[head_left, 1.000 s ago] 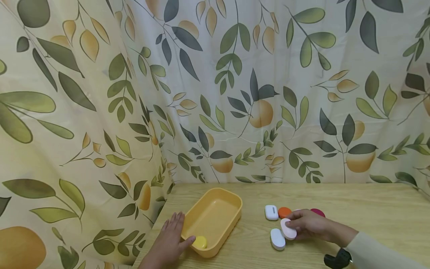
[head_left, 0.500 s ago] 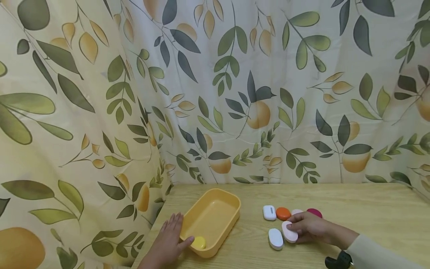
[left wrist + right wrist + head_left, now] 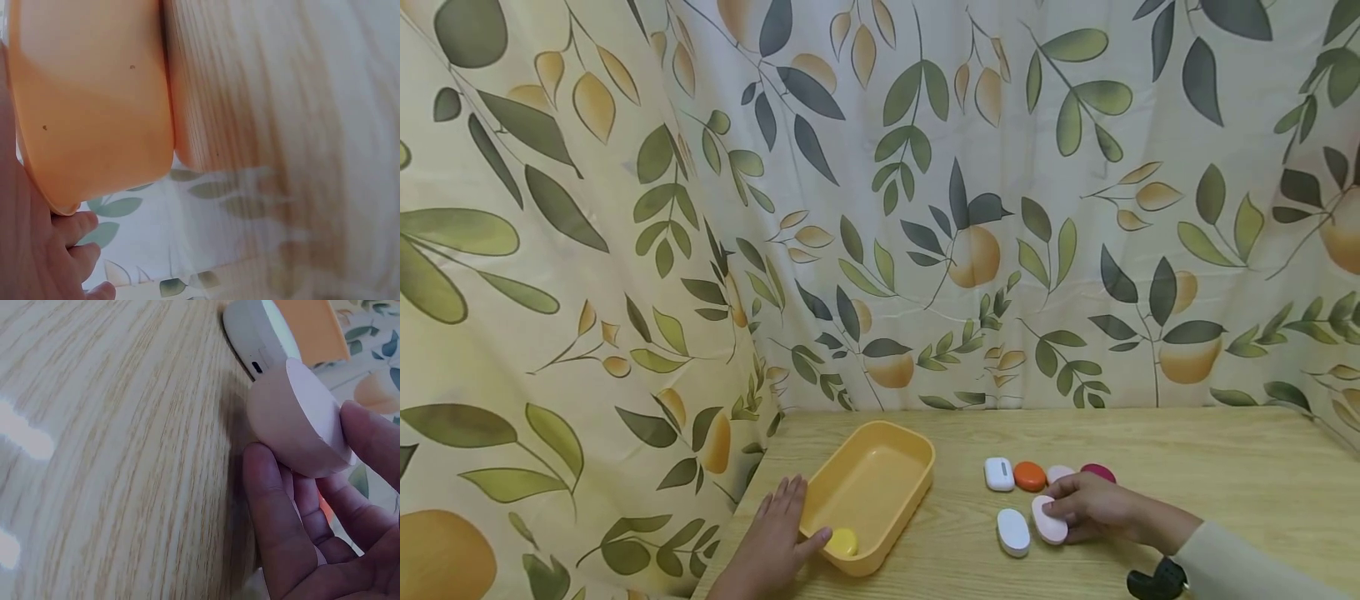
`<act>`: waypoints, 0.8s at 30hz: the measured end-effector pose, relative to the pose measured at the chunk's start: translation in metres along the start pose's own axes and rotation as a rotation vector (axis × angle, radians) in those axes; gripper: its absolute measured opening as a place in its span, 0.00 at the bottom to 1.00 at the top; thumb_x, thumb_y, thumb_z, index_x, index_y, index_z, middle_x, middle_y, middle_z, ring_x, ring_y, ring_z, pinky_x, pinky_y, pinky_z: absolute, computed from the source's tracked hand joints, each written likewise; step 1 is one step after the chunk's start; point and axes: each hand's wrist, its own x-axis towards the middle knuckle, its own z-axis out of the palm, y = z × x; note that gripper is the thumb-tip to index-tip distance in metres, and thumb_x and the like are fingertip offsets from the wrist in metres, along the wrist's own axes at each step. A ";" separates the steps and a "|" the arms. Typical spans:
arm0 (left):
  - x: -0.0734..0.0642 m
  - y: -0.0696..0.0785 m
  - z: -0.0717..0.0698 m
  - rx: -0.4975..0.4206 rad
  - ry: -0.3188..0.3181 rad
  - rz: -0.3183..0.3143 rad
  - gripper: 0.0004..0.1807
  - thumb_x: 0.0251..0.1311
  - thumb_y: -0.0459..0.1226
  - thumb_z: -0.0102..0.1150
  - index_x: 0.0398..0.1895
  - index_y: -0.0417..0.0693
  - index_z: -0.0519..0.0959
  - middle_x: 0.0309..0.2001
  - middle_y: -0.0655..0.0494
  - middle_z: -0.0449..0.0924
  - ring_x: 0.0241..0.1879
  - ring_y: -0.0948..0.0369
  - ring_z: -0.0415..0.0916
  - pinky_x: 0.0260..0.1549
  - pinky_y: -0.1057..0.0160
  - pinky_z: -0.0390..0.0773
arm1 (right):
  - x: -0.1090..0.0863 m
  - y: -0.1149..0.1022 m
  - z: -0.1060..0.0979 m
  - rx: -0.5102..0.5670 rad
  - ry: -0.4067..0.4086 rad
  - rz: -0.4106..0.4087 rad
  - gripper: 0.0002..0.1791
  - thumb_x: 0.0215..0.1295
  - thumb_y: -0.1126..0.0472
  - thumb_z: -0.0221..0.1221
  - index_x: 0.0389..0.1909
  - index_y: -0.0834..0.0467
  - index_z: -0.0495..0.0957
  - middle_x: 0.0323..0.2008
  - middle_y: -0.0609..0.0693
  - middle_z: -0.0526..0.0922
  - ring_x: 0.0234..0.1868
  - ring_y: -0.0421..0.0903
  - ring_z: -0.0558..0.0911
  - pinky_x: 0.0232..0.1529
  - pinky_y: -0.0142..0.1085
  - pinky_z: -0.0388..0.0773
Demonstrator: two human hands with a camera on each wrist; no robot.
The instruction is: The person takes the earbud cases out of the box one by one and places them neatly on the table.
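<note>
My right hand (image 3: 1101, 507) pinches a pale pink oval block (image 3: 1048, 521) between thumb and fingers, just over the table; the right wrist view shows the pink block (image 3: 297, 419) tilted, with a flat top face and thick rounded side. Beside it lies a white oval case (image 3: 1013, 533), whose side has a small dark slot in the right wrist view. My left hand (image 3: 771, 533) rests against the near-left rim of a yellow-orange plastic tray (image 3: 891, 542), fingers extended and thumb over the edge. A round yellow piece (image 3: 842, 543) lies in the tray's near end.
Behind the pink block, a white earbud-like case (image 3: 999, 474), an orange round piece (image 3: 1030, 476), another pale pink piece (image 3: 1059, 472) and a magenta piece (image 3: 1099, 472) form a row. A leaf-patterned curtain (image 3: 850, 208) hangs behind and left of the wooden table (image 3: 1240, 467).
The right hand has drawn the pink block slightly away from the white oval case, opening a small gap. The camera view has shifted a little; the left hand stays on the tray.
</note>
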 end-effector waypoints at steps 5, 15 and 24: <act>0.000 -0.001 0.000 -0.006 -0.003 -0.007 0.49 0.66 0.64 0.44 0.74 0.33 0.54 0.73 0.38 0.54 0.72 0.42 0.46 0.65 0.36 0.49 | -0.001 -0.001 0.001 -0.040 0.022 0.004 0.16 0.66 0.63 0.61 0.48 0.70 0.75 0.36 0.55 0.78 0.36 0.48 0.79 0.38 0.45 0.82; 0.000 -0.001 0.001 0.007 0.008 0.000 0.49 0.66 0.64 0.45 0.74 0.33 0.54 0.72 0.38 0.55 0.72 0.41 0.47 0.65 0.36 0.49 | -0.002 -0.002 0.005 -0.095 0.040 0.006 0.14 0.64 0.62 0.63 0.45 0.68 0.76 0.34 0.54 0.78 0.34 0.47 0.78 0.35 0.43 0.82; 0.000 0.000 0.001 0.012 0.027 0.020 0.48 0.67 0.63 0.45 0.73 0.31 0.56 0.71 0.37 0.56 0.71 0.40 0.49 0.64 0.36 0.51 | -0.003 -0.003 0.007 -0.207 0.070 -0.009 0.12 0.63 0.62 0.64 0.41 0.67 0.79 0.30 0.52 0.79 0.31 0.46 0.78 0.33 0.42 0.81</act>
